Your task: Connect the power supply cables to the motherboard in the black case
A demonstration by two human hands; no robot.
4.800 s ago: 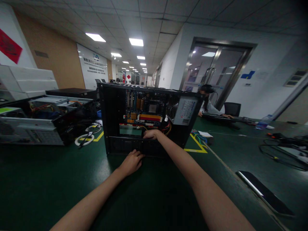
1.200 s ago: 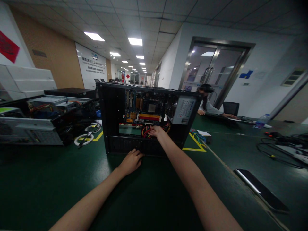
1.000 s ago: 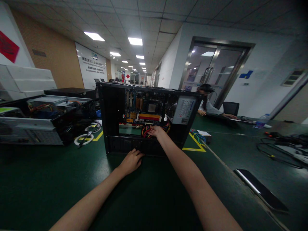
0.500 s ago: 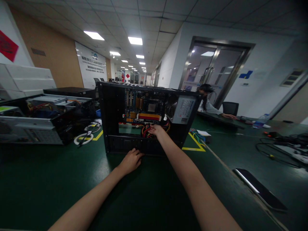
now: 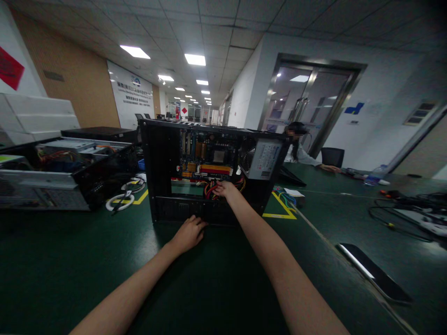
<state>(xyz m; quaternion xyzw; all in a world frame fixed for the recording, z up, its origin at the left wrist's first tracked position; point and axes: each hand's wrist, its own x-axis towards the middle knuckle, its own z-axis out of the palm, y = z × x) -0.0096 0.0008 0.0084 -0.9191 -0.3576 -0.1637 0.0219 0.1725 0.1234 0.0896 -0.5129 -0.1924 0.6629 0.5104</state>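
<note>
An open black computer case point(image 5: 178, 204) stands on the green table in front of me, its inside facing me. It holds a motherboard point(image 5: 191, 151) with orange and red memory slots, and a silver power supply point(image 5: 266, 158) at the upper right. My right hand point(image 5: 224, 188) reaches inside, its fingers closed on a bundle of red, yellow and black power cables point(image 5: 210, 190); the fingertips are partly hidden. My left hand point(image 5: 190, 233) rests on the table with loosely spread fingers touching the lower front edge of the case.
To the left lies another opened computer case point(image 5: 101, 181), with a coiled white cable point(image 5: 120, 201) beside it. A black phone-like slab point(image 5: 377, 274) and black cables point(image 5: 391, 209) are at the right. A co-worker's arm point(image 5: 310, 160) rests on the table beyond, near a bottle point(image 5: 375, 176).
A dark flat panel before the co-worker has shifted left, partly behind the case. The view has moved slightly; both my hands stay in nearly the same place.
</note>
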